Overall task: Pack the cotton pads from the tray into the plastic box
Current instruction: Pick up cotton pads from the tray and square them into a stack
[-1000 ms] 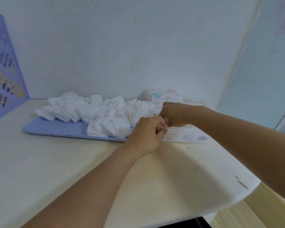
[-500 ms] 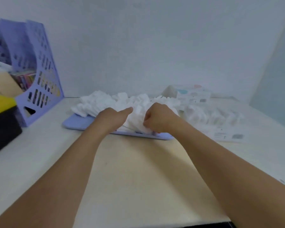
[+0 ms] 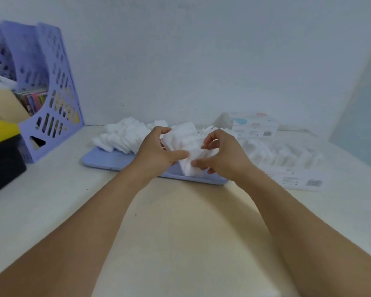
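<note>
Both hands, left hand (image 3: 156,153) and right hand (image 3: 221,159), now pinch a gathered stack of pads (image 3: 186,146) over the tray (image 3: 107,160); half a second earlier they only reached. The transfer to the box (image 3: 287,159) at far right is next.

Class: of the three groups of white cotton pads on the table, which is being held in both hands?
The middle bunch of white cotton pads, gripped between the left hand and right hand above the lilac plastic tray; the others lie untouched.

file rack (image 3: 41,99) cut off left, box label (image 3: 296,181) blurred
</note>
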`<state>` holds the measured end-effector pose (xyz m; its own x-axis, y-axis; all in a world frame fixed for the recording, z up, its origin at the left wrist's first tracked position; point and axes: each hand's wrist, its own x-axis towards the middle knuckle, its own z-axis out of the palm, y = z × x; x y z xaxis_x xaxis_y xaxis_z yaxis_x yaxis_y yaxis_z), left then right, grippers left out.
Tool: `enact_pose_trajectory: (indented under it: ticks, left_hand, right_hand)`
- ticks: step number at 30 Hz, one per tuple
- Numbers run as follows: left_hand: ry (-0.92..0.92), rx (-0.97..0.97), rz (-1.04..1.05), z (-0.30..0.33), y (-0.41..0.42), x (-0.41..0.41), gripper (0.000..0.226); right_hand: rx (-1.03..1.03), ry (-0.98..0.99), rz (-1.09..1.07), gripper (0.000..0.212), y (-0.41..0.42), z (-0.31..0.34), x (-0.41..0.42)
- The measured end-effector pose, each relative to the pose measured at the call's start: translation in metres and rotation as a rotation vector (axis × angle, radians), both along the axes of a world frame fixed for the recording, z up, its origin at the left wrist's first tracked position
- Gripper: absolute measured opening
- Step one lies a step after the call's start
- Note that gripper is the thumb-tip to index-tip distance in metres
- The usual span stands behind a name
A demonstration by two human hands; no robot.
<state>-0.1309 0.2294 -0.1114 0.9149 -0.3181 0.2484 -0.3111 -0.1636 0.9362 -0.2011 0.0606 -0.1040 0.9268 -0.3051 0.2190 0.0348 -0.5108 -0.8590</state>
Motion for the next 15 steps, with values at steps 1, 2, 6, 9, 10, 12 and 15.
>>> enact_pose_trajectory:
  ticks: [1,2,6,9,10,12,15]
  left_hand:
    - [0.044,-0.053,-0.022,0.000,0.000,0.000,0.058]
    - [0.097,-0.111,-0.048,0.000,-0.001,0.001,0.056]
    - [0.272,-0.258,-0.171,-0.003,-0.004,0.002,0.038]
    - [0.316,-0.285,-0.216,-0.007,-0.008,-0.002,0.026]
    - [0.331,-0.309,-0.216,-0.008,-0.009,-0.002,0.024]
    - [0.360,-0.346,-0.194,-0.009,-0.010,-0.002,0.022]
    - [0.363,-0.364,-0.141,-0.010,-0.011,-0.002,0.026]
  right_hand:
    - [0.019,0.022,0.019,0.054,0.000,0.001,0.000]
    - [0.032,0.036,0.037,0.056,-0.001,0.002,0.001]
    - [0.133,0.051,0.067,0.045,-0.005,0.003,0.002]
    - [0.222,0.036,0.033,0.038,-0.006,0.002,0.001]
    - [0.242,0.016,0.017,0.035,-0.006,0.002,0.001]
    - [0.238,-0.040,-0.002,0.029,-0.006,0.002,0.000]
    - [0.111,-0.114,0.000,0.022,-0.006,0.003,0.001]
